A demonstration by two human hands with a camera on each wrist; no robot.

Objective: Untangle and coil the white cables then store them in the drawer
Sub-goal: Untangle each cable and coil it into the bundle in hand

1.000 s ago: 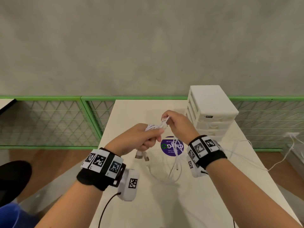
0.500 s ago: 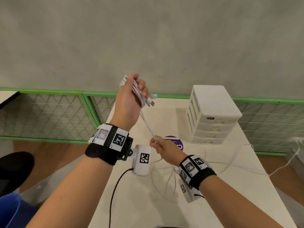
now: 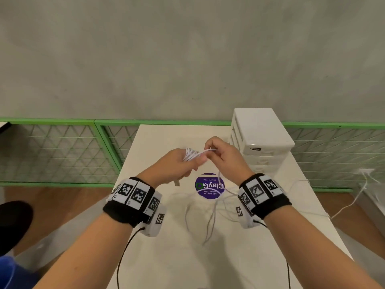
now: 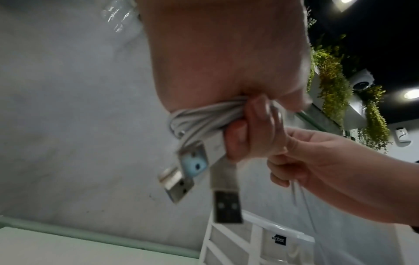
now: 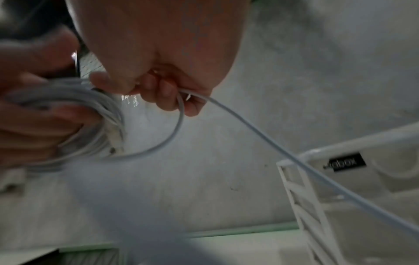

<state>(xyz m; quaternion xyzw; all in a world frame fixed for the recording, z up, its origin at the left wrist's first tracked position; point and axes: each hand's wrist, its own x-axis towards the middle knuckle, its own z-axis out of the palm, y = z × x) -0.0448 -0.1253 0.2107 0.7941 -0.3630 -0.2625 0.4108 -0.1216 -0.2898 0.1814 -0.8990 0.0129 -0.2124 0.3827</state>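
Note:
My left hand [image 3: 183,163] grips a bundle of coiled white cables [image 3: 190,153] above the table's middle; in the left wrist view the coil [image 4: 204,116] wraps round my fingers and three USB plugs [image 4: 226,204] hang below it. My right hand [image 3: 216,151] pinches one white cable strand [image 3: 206,151] close to the coil; in the right wrist view that strand [image 5: 249,125] loops from my fingers and runs down to the right. Loose white cables [image 3: 210,213] lie tangled on the table under my hands. The white drawer unit [image 3: 262,140] stands at the back right, its drawers closed.
The white table [image 3: 166,257] carries a round purple sticker [image 3: 209,185]. A green mesh fence [image 3: 62,151] runs behind it below a grey wall. Another white cable [image 3: 352,202] hangs off the right edge. Black wires trail from both wrist cameras.
My left hand has come down from its raised position to mid-table height. My right hand has risen to meet it, bringing the strand up to the coil.

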